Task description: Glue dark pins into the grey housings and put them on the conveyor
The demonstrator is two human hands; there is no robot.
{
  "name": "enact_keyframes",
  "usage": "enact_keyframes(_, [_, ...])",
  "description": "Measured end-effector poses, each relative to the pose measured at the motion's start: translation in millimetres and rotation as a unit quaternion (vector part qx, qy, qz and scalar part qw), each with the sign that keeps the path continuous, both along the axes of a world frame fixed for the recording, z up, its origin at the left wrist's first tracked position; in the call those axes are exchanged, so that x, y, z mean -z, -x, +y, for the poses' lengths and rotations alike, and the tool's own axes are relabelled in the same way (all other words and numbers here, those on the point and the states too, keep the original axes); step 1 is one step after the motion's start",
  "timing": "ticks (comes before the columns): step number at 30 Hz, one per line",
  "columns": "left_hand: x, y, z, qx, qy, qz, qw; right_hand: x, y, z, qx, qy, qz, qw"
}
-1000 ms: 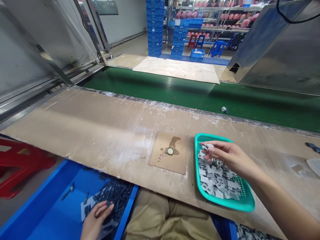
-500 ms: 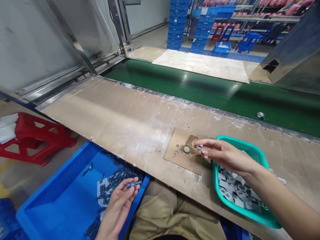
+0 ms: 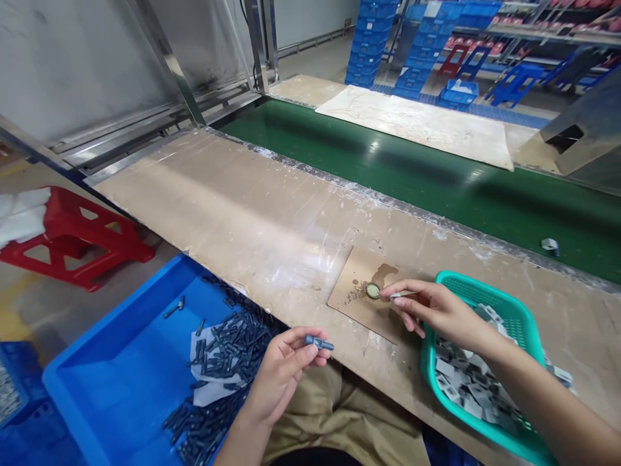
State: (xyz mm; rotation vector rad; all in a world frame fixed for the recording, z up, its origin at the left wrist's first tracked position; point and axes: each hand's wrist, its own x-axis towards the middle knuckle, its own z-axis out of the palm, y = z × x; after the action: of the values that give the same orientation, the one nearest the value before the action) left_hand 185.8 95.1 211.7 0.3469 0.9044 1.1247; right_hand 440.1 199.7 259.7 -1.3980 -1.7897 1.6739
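My left hand [image 3: 291, 362] pinches a dark blue-grey stepped pin [image 3: 319, 342] above the table's front edge, its narrower end pointing right. My right hand [image 3: 431, 307] pinches a small light grey piece [image 3: 395, 296], mostly hidden by the fingers, beside a small round cap [image 3: 372, 290]. That cap holds something pale and lies on a square of brown cardboard [image 3: 356, 308] with wet stains. Under my right forearm stands a green plastic basket [image 3: 528, 317] with many small grey-white pieces [image 3: 478, 391]. To the left, a blue bin [image 3: 111, 369] contains many dark pins [image 3: 237, 349] like the held one.
Beyond the brown work table [image 3: 252, 213] runs a green conveyor belt [image 3: 339, 142], with a small grey-white piece [image 3: 550, 245] on it at right. A red stool [image 3: 97, 233] stands at left. Blue crates [image 3: 371, 42] are stacked at the back.
My left hand has moved right with the pin, away from the blue bin toward the cardboard. My right hand has shifted slightly closer to the round cap. The camera view has turned a little.
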Motion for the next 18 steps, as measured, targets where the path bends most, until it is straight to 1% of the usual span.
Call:
enact_keyframes(2, [-0.1, -5, 2, 0.005, -0.005, -0.020, 1.000, 1.6, 1, 0, 0.016, -0.039, -0.022, 0.999])
enact_keyframes(5, [0.7, -11, 3, -0.004, -0.016, -0.059, 0.998, 3.1, 3, 2, 0.024, -0.069, -0.045, 0.996])
enact_keyframes(7, [1.4, -15, 4, -0.019, -0.017, -0.087, 0.996, 4.1, 4, 4, 0.029, -0.122, -0.070, 0.990])
enact_keyframes(10, [1.6, -19, 7, -0.024, -0.001, -0.105, 0.994, 8.1, 4, 6, 0.046, -0.222, -0.115, 0.967])
enact_keyframes(13, [0.6, -21, 9, -0.018, 0.010, -0.101, 0.995, 16.5, 5, 6, 0.059, -0.268, -0.150, 0.950])
enact_keyframes(15, [-0.2, -22, 10, -0.018, 0.014, -0.106, 0.994, 23.1, 6, 6, 0.053, -0.309, -0.174, 0.934])
enact_keyframes(18, [-0.7, -22, 10, -0.005, 0.027, -0.126, 0.992, 31.5, 7, 6, 0.028, -0.370, -0.201, 0.907])
